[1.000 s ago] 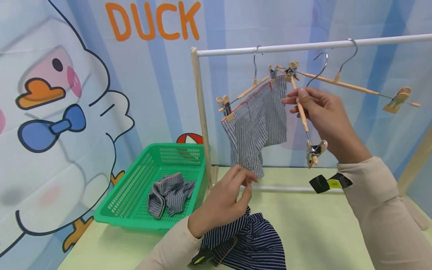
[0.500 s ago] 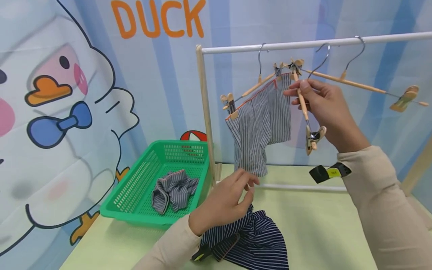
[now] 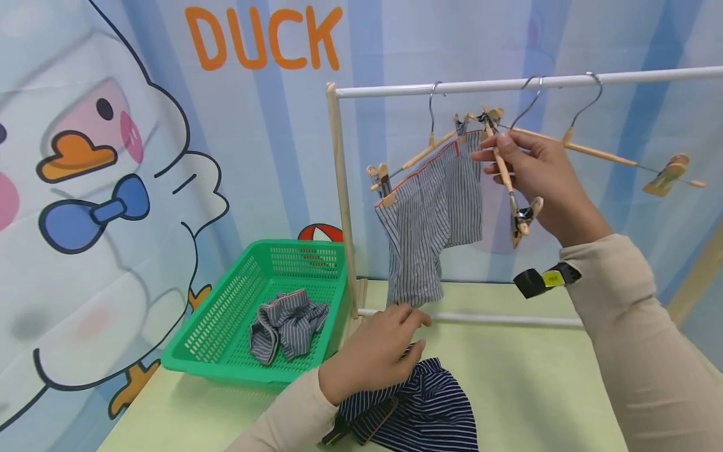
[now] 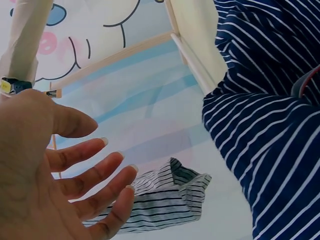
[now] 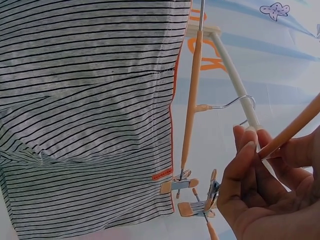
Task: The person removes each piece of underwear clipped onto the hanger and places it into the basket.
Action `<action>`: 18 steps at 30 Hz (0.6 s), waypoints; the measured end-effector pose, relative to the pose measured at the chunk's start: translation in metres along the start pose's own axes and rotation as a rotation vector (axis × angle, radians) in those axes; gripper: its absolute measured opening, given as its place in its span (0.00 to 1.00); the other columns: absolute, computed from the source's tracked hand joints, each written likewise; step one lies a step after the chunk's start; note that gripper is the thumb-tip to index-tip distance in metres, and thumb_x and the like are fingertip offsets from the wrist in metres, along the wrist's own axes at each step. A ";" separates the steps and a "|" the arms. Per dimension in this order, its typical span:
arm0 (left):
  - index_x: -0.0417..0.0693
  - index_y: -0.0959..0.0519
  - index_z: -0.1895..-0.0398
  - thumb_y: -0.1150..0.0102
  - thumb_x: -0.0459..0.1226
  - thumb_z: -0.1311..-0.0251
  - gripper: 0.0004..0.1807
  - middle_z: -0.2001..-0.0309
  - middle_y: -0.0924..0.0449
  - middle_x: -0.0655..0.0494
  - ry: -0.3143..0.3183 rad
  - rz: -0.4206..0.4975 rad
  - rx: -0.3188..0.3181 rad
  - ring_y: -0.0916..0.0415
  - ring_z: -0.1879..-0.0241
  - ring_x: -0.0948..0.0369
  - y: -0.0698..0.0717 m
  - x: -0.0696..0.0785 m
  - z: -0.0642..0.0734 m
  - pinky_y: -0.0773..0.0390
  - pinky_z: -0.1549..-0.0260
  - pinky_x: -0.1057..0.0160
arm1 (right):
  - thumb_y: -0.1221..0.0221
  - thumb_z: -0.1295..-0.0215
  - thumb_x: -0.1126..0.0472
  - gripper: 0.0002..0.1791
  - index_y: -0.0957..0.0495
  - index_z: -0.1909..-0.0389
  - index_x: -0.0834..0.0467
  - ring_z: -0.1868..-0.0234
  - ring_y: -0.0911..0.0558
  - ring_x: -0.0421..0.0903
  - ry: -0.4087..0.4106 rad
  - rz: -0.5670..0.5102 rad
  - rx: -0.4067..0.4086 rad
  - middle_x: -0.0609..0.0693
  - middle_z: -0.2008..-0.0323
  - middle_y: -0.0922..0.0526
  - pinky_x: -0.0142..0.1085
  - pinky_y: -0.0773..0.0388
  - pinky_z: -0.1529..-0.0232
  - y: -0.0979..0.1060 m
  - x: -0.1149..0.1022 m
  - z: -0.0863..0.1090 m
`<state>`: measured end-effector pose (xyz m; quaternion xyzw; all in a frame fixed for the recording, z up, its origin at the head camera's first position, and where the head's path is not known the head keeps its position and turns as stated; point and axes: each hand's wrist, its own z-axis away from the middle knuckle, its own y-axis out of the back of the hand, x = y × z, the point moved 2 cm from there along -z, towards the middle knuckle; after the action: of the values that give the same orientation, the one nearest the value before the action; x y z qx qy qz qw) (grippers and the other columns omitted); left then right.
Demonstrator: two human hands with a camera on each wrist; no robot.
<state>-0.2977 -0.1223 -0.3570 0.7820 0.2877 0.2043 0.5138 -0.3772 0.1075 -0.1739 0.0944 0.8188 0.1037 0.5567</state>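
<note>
My right hand [image 3: 545, 172] pinches the bar of a wooden clip hanger [image 3: 504, 172]. This hanger's metal hook meets the white rail; I cannot tell whether it bears weight there. On the hanger to the left hang grey striped shorts [image 3: 420, 220] with a red-orange waistband edge, held by clips; the right wrist view shows them [image 5: 90, 120] close up. My left hand [image 3: 375, 348] holds nothing, and its fingers are loosely bent and spread in the left wrist view. It hovers over dark navy striped clothing [image 3: 432, 408] on the table, below the hanging shorts' hem.
A white rail [image 3: 390, 91] on wooden posts carries the hangers. Another clip hanger [image 3: 599, 150] hangs at the right with no garment on it. A green basket [image 3: 192, 364] at the left contains a crumpled grey striped garment [image 3: 288, 326]. Behind is a duck-printed backdrop.
My right hand has raised the hanger slightly, so its hook moved from in front of and below the rail up to it. My left hand has dropped a little, away from the shorts' hem.
</note>
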 end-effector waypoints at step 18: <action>0.55 0.30 0.35 0.51 0.49 0.26 0.21 0.42 0.27 0.58 0.060 -0.018 -0.303 0.27 0.46 0.60 -0.018 0.001 0.011 0.21 0.57 0.61 | 0.52 0.28 0.41 0.25 0.26 0.41 0.54 0.58 0.17 0.32 -0.033 -0.046 -0.032 0.34 0.58 0.16 0.24 0.20 0.61 0.001 0.001 -0.014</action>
<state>-0.2949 -0.1239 -0.3774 0.6866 0.2759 0.2637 0.6188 -0.3910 0.1082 -0.1692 0.0683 0.8096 0.1021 0.5740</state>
